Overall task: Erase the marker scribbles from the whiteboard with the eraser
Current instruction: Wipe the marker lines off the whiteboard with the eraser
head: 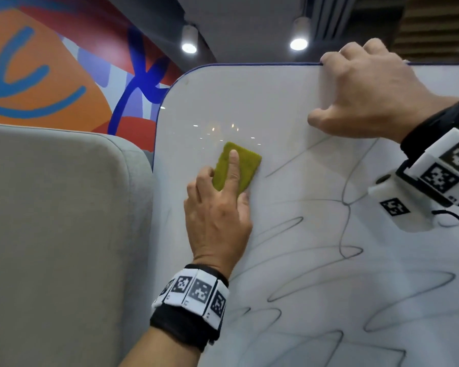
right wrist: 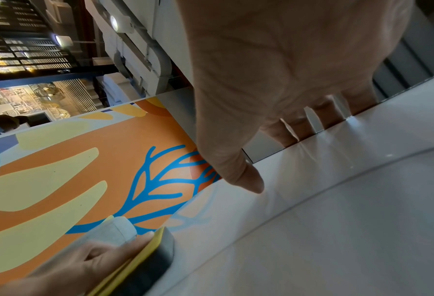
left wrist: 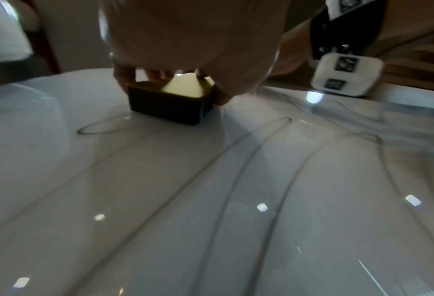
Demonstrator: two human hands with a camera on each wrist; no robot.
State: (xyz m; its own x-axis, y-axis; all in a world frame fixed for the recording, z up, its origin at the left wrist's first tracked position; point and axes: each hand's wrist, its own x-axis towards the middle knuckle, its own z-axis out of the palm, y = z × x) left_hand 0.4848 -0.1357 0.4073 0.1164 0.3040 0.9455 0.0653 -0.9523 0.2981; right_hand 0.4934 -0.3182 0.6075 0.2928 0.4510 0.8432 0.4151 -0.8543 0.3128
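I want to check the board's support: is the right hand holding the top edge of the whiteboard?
Yes, the right hand grips the whiteboard with fingers curled over its top edge.

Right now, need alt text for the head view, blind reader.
A left hand presses a yellow eraser against a whiteboard covered in grey marker scribbles, while the right hand grips the board's top edge. A grey cushion stands beside it.
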